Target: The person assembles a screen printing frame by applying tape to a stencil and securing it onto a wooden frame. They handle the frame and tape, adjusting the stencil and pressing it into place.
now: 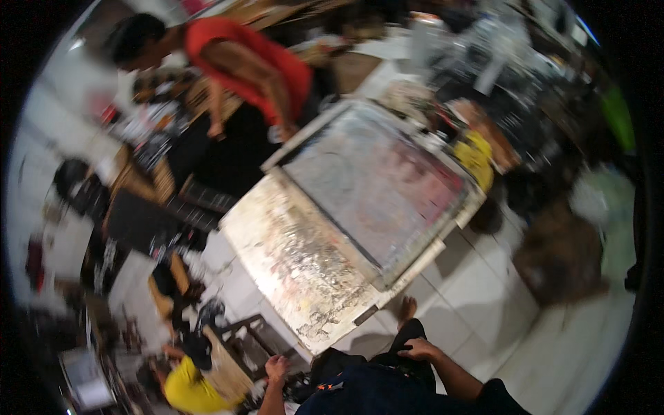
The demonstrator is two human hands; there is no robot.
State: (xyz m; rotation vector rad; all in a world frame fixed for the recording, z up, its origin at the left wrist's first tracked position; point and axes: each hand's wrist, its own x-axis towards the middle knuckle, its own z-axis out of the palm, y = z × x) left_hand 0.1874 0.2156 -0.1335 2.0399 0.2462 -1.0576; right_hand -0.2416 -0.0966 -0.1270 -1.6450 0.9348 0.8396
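My left hand (277, 369) is at the lower middle, beside the near corner of a paint-stained table (277, 235). Its fingers look curled in, and nothing shows in them. Against my dark trousers, my right hand (417, 349) rests with its fingers lying loosely extended, holding nothing visible. Neither hand touches the table. On its far right part lies a framed screen-printing screen (366, 180), its grey mesh smeared with red at the right. Blur softens the finger details.
A person in a red sleeveless top (242, 55) bends over dark material at the far left. Someone in a yellow shirt (197, 387) sits low at the left near a wooden stool (232, 363). Plastic bags (484, 55) and a yellow cloth (474, 159) lie beyond the table.
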